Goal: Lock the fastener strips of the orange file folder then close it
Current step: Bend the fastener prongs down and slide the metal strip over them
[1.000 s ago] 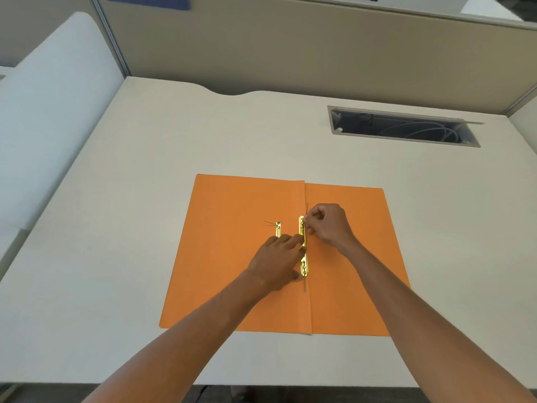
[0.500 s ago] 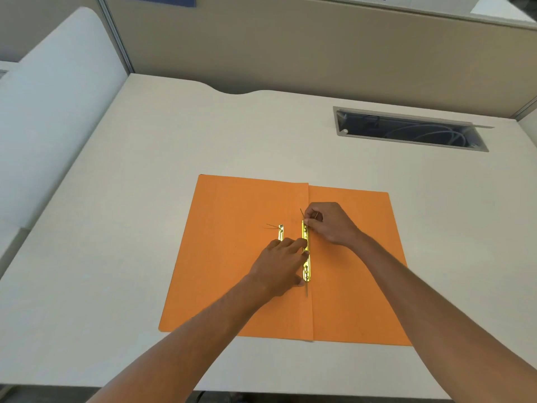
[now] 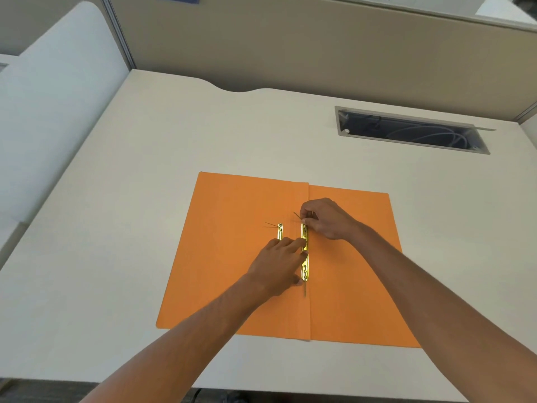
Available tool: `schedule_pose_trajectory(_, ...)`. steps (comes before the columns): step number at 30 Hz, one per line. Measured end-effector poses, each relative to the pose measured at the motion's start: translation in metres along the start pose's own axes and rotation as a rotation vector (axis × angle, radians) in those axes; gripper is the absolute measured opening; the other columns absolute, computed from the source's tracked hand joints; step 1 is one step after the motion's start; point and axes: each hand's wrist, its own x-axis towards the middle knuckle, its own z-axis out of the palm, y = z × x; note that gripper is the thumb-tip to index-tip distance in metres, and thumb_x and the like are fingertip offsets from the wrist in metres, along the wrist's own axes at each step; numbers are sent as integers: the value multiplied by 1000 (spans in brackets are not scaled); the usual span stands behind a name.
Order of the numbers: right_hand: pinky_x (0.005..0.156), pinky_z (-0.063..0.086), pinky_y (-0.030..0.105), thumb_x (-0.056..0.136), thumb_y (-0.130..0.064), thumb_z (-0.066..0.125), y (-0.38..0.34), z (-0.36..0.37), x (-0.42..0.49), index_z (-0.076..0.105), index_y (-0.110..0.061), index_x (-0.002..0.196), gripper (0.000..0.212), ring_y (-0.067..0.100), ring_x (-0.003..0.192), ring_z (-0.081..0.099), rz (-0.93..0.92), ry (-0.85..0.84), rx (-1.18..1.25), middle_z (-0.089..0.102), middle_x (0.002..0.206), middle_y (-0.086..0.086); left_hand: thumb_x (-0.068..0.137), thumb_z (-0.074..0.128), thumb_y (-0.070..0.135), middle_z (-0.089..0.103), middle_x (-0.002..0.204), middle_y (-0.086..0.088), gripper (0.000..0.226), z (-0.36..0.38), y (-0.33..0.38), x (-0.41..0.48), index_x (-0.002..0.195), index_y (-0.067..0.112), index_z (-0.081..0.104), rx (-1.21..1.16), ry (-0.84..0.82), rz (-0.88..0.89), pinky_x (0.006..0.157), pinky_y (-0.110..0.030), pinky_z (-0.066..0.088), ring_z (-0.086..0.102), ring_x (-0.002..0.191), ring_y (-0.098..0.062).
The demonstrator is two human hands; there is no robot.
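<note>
Orange file folder (image 3: pixel 241 257) lying open and flat on white desk (image 3: pixel 116 228), spread at centre of view, fold line running 12 to 6 o'clock. Left flap wider than right flap in this view.

Gold fastener bar (image 3: pixel 304 257) set along fold line, long axis 12–6. Thin prong (image 3: pixel 305 289) sticking out past its 6 o'clock end, flat on folder. Second, shorter gold fastener piece (image 3: pixel 280 231) just beside bar at 9 o'clock, lying loose on left flap, two thin prongs fanning toward 10 o'clock from its top.

Left hand (image 3: pixel 279 266) palm down on left flap, fingertips (image 3: pixel 300 243) pressing on middle of bar, thumb near bar's 6 o'clock end. Flat pressing contact, not wrapped around anything.

Right hand (image 3: pixel 328 219) at bar's 12 o'clock end, fingers curled, thumb and forefinger pinched on thin upright prong (image 3: pixel 297 215) there. Prong tilted toward 10 o'clock above pinch. Cannot tell whether prong passes through bar's hole.

Cable cutout (image 3: pixel 412 132) in desk at 1 o'clock from folder, well apart, white cables inside. Beige partition (image 3: pixel 290 48) along desk's 12 o'clock edge; pale panel (image 3: pixel 52 97) at 9–10 o'clock.
</note>
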Motion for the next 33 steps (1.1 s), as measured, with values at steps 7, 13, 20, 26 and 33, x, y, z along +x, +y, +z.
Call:
schedule_pose_trajectory(7, 69, 50, 38, 85, -16, 65, -7, 0, 7, 67, -13, 85, 3, 22, 78, 60, 75, -9, -18, 66, 83, 1, 82, 69, 41, 46, 139, -3, 56, 2, 0, 1, 127, 12, 55, 6, 2, 3, 99, -41, 41, 49, 119, -27)
schedule_pose_trajectory(13, 69, 56, 40, 76, -8, 68, -10, 9, 11, 69, -8, 76, 1, 24, 69, 65, 270, 130, 174, 64, 64, 0, 83, 69, 40, 44, 141, -3, 56, 1, 0, 0, 129, 12, 53, -9, -2, -2, 100, -41, 39, 48, 121, -26)
schedule_pose_trajectory(20, 49, 57, 32, 78, 7, 67, -11, 2, 5, 55, -3, 89, 19, 22, 48, 65, 487, 174, 580, 68, 70, 18, 84, 67, 39, 42, 141, -1, 55, 0, 1, -1, 130, 12, 52, -22, -19, -15, 103, -40, 37, 46, 122, -25)
schedule_pose_trajectory(26, 52, 55, 31, 86, -6, 67, -4, 2, -6, 62, 1, 88, 9, 26, 58, 66, 462, 237, 666, 70, 70, 19, 82, 69, 40, 41, 143, 2, 55, 0, 1, 1, 129, 15, 54, -54, -30, -41, 103, -38, 36, 45, 123, -24)
schedule_pose_trajectory(33, 89, 46, 35, 95, -17, 55, 14, 27, -59, 67, -7, 105, 19, 25, 109, 57, 416, 567, 189, 66, 115, 7, 82, 69, 38, 40, 145, 7, 56, 2, 0, -3, 131, 19, 54, -136, -15, -69, 108, -35, 30, 42, 129, -21)
